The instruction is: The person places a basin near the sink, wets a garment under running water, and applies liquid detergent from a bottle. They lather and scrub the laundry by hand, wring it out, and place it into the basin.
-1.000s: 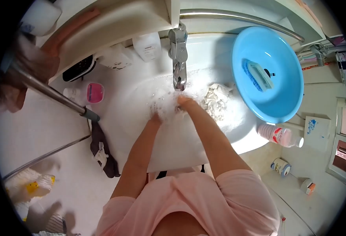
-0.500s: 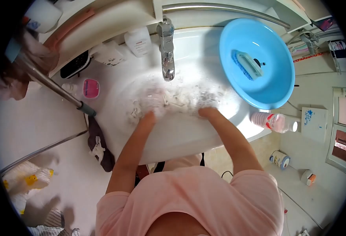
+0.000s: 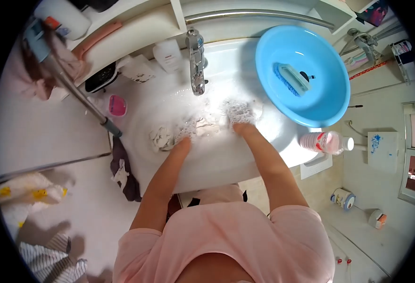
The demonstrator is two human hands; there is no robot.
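Both hands are down in the sudsy water of a white sink [image 3: 193, 172]. White foam covers my left hand [image 3: 185, 131], which is beside a bunched pale cloth [image 3: 161, 137]; its fingers are hidden. Further right, foam also coats my right hand [image 3: 240, 114], and its fingers cannot be made out. Between the hands lies more wet pale cloth [image 3: 207, 125], partly under the suds. Whether either hand grips the cloth is hidden. A chrome faucet [image 3: 196, 66] stands above and behind the hands.
A blue basin [image 3: 327, 101] holding a brush [image 3: 293, 80] rests at the sink's right rim, above a pink-labelled bottle [image 3: 327, 142]. A white bottle [image 3: 168, 55] and a pink container [image 3: 117, 105] stand at the left. A metal rail [image 3: 78, 92] crosses the left side, near a dark cloth [image 3: 125, 172].
My right hand has moved right, away from under the faucet. The pale cloth, first bunched at the right of the sink, now lies at the left and between the hands. The view has shifted.
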